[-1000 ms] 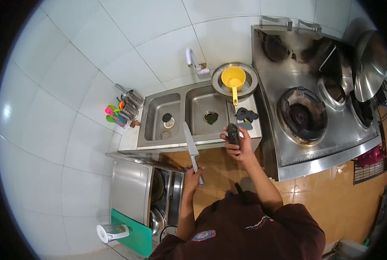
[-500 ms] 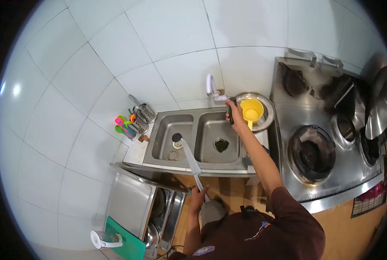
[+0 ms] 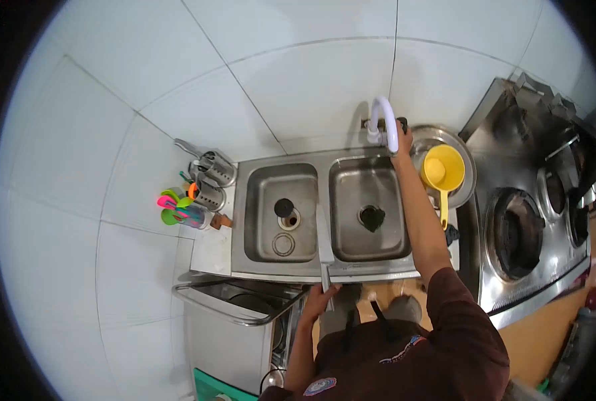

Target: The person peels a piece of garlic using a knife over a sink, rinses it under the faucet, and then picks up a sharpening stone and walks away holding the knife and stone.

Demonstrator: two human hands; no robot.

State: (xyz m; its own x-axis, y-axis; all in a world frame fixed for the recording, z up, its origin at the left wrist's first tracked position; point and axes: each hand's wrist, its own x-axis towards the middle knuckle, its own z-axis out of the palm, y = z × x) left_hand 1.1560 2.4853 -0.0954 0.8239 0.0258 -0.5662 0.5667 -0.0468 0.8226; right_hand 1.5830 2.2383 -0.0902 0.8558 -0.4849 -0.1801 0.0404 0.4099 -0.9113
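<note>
My left hand (image 3: 319, 301) is closed on the handle of a large knife (image 3: 324, 240), whose blade points forward over the divider between the two sink basins. My right hand (image 3: 403, 142) reaches to the base of the white faucet (image 3: 386, 120) on the wall. A dark object (image 3: 402, 123) shows at its fingers, partly hidden by the faucet. Dark green matter (image 3: 372, 218) lies over the drain of the right basin (image 3: 351, 243). In the left basin (image 3: 261, 247) are a black stopper (image 3: 284, 208) and a ring (image 3: 284, 244).
Right of the faucet, a yellow dipper (image 3: 445, 170) rests on a metal basin (image 3: 470, 174). The stove (image 3: 495, 294) stands further right. Utensil holders (image 3: 210, 195) are left of the sink. A green board (image 3: 211, 386) lies at the lower left.
My right hand has moved from in front of the sink up to the faucet, carrying the dark object. The knife in my left hand has moved forward over the sink divider. The view has shifted.
</note>
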